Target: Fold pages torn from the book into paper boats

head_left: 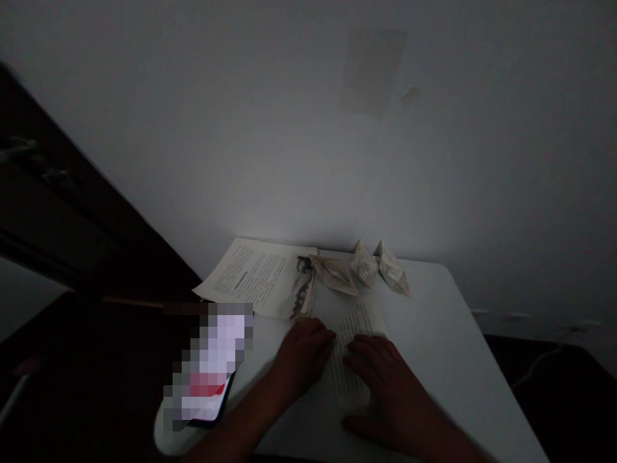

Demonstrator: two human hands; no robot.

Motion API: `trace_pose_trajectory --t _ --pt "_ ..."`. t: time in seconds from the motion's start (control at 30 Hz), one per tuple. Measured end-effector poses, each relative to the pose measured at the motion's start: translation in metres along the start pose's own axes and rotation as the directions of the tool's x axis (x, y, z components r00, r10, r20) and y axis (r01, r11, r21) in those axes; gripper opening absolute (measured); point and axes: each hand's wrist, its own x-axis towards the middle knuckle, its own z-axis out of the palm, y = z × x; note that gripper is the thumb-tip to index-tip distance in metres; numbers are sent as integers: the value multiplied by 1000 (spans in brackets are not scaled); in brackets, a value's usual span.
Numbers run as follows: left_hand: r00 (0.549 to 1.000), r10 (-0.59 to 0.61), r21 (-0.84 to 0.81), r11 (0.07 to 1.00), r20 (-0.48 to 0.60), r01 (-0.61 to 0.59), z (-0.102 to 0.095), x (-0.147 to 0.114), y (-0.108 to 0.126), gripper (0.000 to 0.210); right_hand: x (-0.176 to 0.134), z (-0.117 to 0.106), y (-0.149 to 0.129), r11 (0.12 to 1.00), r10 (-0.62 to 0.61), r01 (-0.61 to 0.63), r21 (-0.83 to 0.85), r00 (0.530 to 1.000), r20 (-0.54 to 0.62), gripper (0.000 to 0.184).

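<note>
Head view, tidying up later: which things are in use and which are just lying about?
In use: printed page under left hand and right hand.
Lying about: open book, three folded paper pieces, phone at the table edge.

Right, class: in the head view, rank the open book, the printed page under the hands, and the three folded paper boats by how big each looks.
1. Open book, largest.
2. Printed page, partly covered by both hands.
3. Folded paper boats: left boat, middle boat, right boat. They look too alike, and lie farther off, to rank.
</note>
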Motion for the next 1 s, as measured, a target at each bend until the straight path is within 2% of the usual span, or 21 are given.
trace_pose_trajectory --t 0.17,0.3,0.53,0.63,0.77,1.0 --pt "993 -88 -64 994 73 92 -7 -2 4 29 -2 7 5 1000 -11 11 0 999 -49 75" --pt "994 -50 -89 994 98 59 -12 -7 5 41 0 11 6 999 -27 29 15 993 -118 67" --pt "989 51 -87 995 136 -40 -12 -8 -3 38 1 9 8 999 -3 12 50 983 -182 64" --pt "991 78 -103 992 108 -67 -8 -7 -6 32 -2 10 9 999 -16 23 38 987 -162 74" --pt "994 105 -108 989 11 -103 -1 -7 -10 26 -3 13 9 999 -33 32 -5 993 -115 85" --pt "993 119 -192 974 -4 -118 -3 -10 -11 31 -1 16 12 998 -66 63 -24 984 -166 68"
